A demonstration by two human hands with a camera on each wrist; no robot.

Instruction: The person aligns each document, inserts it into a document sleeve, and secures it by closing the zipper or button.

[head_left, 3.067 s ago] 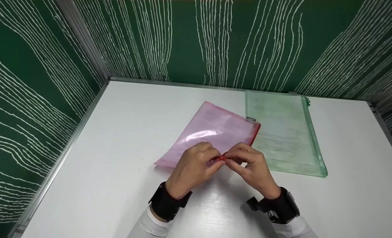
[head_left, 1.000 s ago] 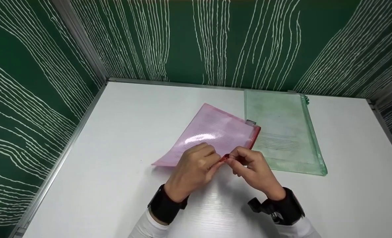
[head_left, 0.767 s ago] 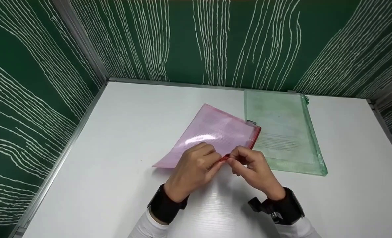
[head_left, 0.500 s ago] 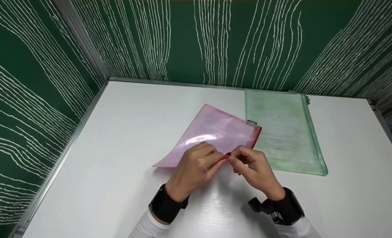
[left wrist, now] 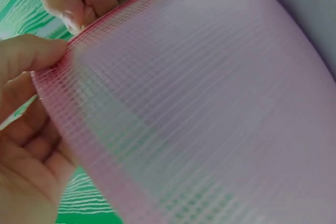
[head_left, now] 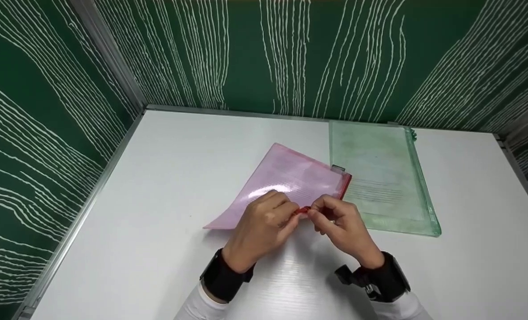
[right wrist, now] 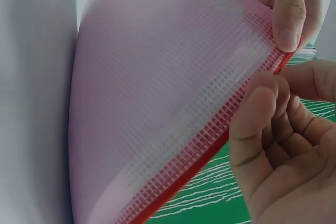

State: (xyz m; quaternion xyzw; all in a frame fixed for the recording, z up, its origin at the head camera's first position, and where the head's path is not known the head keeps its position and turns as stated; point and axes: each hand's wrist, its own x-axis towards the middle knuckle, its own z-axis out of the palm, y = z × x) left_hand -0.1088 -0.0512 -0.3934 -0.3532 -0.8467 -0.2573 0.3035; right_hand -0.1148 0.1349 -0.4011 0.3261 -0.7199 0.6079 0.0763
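A pink translucent mesh zipper pouch is held up at its near corner, its far part slanting away over the table. My left hand pinches that corner between thumb and fingers, as the left wrist view shows at the pouch corner. Close beside it, my right hand pinches at the red zipper edge with thumb and curled forefinger. Whether a zipper slider sits between those fingertips is hidden. Near the pouch's far right corner is a small dark tab.
A green translucent zipper pouch lies flat at the back right, partly beneath the pink one. The white table is bordered by green panels with white wavy lines. Black camera straps circle both wrists.
Since the earliest frame, the right hand has shifted slightly right along the red edge, its fingers more curled. The pink pouch's far end has dropped a little toward the person.
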